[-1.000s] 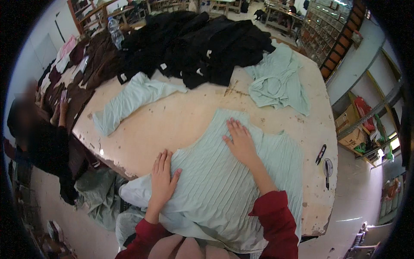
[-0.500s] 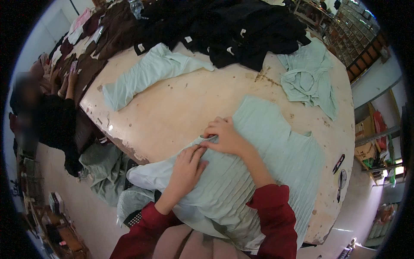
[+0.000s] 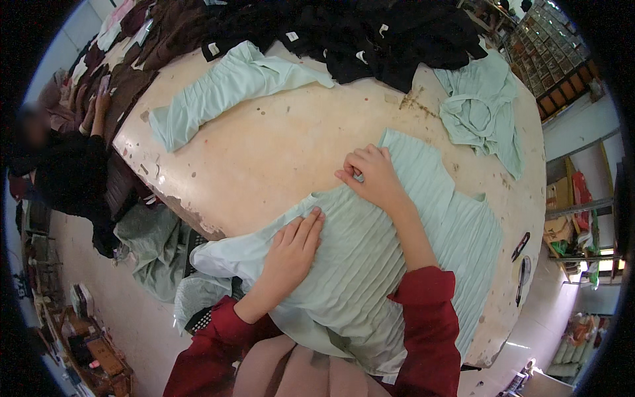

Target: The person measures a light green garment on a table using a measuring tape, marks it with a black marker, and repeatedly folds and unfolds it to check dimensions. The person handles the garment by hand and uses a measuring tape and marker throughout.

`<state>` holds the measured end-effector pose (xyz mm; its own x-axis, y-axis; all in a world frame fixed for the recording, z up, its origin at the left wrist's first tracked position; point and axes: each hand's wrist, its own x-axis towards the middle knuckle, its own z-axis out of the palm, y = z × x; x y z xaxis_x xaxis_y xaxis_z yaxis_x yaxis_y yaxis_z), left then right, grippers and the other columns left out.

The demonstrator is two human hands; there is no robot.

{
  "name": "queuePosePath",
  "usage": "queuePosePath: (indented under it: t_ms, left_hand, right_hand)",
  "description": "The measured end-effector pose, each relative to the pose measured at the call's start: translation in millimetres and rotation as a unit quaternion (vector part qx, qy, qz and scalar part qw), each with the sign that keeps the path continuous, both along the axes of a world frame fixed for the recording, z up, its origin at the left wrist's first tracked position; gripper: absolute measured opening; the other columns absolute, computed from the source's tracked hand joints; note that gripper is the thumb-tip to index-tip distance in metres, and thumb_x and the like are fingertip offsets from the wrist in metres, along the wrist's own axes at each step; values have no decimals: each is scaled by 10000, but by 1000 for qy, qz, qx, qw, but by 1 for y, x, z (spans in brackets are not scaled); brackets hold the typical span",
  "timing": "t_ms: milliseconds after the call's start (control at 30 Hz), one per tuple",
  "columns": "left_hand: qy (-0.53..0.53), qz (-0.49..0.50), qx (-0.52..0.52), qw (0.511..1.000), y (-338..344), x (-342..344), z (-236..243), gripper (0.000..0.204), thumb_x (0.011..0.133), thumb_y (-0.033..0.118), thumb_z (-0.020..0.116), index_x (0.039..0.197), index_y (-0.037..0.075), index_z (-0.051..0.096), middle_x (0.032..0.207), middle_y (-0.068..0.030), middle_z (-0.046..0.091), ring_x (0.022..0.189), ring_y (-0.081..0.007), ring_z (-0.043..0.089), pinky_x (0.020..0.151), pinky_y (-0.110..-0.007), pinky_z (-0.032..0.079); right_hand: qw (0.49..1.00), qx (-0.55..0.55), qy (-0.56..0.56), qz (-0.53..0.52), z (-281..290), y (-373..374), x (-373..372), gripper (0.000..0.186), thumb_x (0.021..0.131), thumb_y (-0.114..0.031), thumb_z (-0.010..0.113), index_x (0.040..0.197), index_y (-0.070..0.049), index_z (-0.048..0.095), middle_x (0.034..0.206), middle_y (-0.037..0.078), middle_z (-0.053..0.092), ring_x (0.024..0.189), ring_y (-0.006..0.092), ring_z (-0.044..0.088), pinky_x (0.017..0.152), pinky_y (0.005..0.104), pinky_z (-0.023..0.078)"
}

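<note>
A pale mint-green pleated garment (image 3: pixel 357 245) is spread over the near part of the table, its near end hanging at my lap. My left hand (image 3: pixel 291 248) rests flat on its left part, fingers stretched out and tips just below the upper edge. Farther up and to the right, my right hand (image 3: pixel 372 173) is closed, with its fingers curled and thumb pressed in, beside the garment's upper edge. A small pale bit shows between thumb and fingers; what it is I cannot make out. White lining (image 3: pixel 228 258) shows at the garment's left side.
Two more mint-green pieces lie on the worn table (image 3: pixel 245 175): a long folded piece (image 3: pixel 225 92) and a garment (image 3: pixel 476 109). Black garments (image 3: pixel 377 40) are heaped at the far side. Small scissors (image 3: pixel 524 274) lie near the right edge. Another person (image 3: pixel 66 185) stands at left.
My right hand has left the spot beside my left hand and moved up and to the right. My left hand's fingers have straightened and flattened on the fabric. The whole view has shifted slightly.
</note>
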<state>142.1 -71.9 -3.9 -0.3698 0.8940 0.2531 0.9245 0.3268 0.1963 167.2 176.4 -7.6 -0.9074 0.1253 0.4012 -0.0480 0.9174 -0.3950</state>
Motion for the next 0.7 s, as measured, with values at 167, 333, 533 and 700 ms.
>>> queuePosePath:
  t_ms: [167, 333, 533, 700]
  left_hand:
    - [37, -7, -24, 999, 2, -2, 7, 489, 844, 102, 563, 1322, 31, 492, 1394, -61, 477, 1136, -226, 479, 901, -354, 387]
    - [-28, 7, 7, 1000, 3, -4, 0, 574, 806, 110, 578, 1369, 88, 471, 1419, -31, 455, 1069, -229, 468, 873, -386, 364]
    - [-43, 28, -2, 999, 15, -1, 11, 672, 766, 164, 620, 1413, 183, 439, 1388, -24, 457, 1062, -260, 450, 869, -427, 350]
    - [-24, 42, 1, 999, 17, 1, 7, 662, 780, 166, 616, 1417, 212, 442, 1360, -27, 471, 1052, -265, 444, 872, -423, 344]
  right_hand:
    - [999, 40, 4, -6, 0, -2, 0, 147, 852, -229, 651, 808, -122, 560, 824, 9, 562, 865, 221, 526, 826, 382, 352]
    - [997, 33, 61, -37, 9, -24, 22, 115, 858, -135, 619, 961, -115, 575, 976, 40, 544, 972, 226, 535, 866, 389, 367]
    - [999, -29, -1, -43, 1, -19, 45, 166, 852, -119, 616, 998, -79, 549, 1015, 60, 543, 990, 246, 533, 834, 403, 397]
    - [991, 46, -28, -120, -1, -8, 47, 401, 933, -283, 548, 1281, -92, 492, 1327, 99, 493, 1236, 278, 457, 1020, 442, 345]
